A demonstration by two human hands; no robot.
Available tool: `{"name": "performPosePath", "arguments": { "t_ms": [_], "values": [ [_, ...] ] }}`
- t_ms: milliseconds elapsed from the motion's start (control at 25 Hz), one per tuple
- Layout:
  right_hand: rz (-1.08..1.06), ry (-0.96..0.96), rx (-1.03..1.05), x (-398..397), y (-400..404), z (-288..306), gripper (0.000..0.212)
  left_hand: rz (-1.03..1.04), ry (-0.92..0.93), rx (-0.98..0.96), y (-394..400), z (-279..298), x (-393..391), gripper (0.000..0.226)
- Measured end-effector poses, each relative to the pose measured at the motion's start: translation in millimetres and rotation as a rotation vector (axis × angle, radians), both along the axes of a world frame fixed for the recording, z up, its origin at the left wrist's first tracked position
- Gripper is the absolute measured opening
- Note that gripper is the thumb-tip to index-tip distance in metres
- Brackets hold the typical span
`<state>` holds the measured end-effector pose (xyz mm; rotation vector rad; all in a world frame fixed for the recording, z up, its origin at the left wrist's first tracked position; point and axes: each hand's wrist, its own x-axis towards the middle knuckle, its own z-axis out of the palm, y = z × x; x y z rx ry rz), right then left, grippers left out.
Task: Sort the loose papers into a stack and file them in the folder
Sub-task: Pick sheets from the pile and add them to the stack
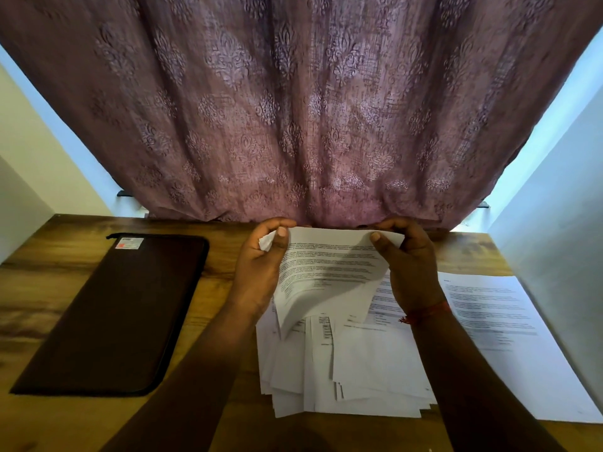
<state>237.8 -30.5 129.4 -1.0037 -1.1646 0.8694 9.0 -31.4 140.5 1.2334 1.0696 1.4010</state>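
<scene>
Two hands, left hand [261, 269] and right hand [411, 265], fingers pinching a printed sheet [329, 269], print seemingly blurred, loose papers [359, 370] partly hidden beneath.

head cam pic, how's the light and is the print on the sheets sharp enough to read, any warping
Head view: daylight glares pale blue past both edges of the curtain; the folder and forearms sit in shade. Print on the held sheet, pinched by left hand and right hand, is too soft to read. Wide-angle warping splays the walls and table edges outward.
</scene>
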Motion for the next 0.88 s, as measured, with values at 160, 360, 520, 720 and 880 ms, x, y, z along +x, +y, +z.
{"name": "performPosePath", "arguments": {
  "t_ms": [160, 360, 520, 720, 880],
  "values": [
    [0.156, -0.080, -0.252, -4.7, -3.5, -21.4, 0.024, 0.014, -0.014, -0.153, -1.9, -14.2, 1.6, 0.031],
    [0.016, -0.012, -0.217, -21.3, -11.7, -10.3, 0.015, 0.088, -0.059, -0.209, -1.6, -12.6, 8.7, 0.022],
    [-0.156, 0.023, -0.285, -44.3, -21.0, -30.0, 0.002, 0.140, -0.032, -0.223, -7.0, -27.0, 18.8, 0.040],
    [-0.155, 0.086, -0.249, -48.6, -21.5, -34.8, 0.016, 0.183, -0.040, -0.209, -10.4, -25.8, 24.3, 0.024],
    [-0.151, 0.058, -0.281, -49.0, -22.0, -43.0, 0.010, 0.208, -0.019, -0.262, -9.7, -32.8, 21.3, 0.033]
  ]
}}
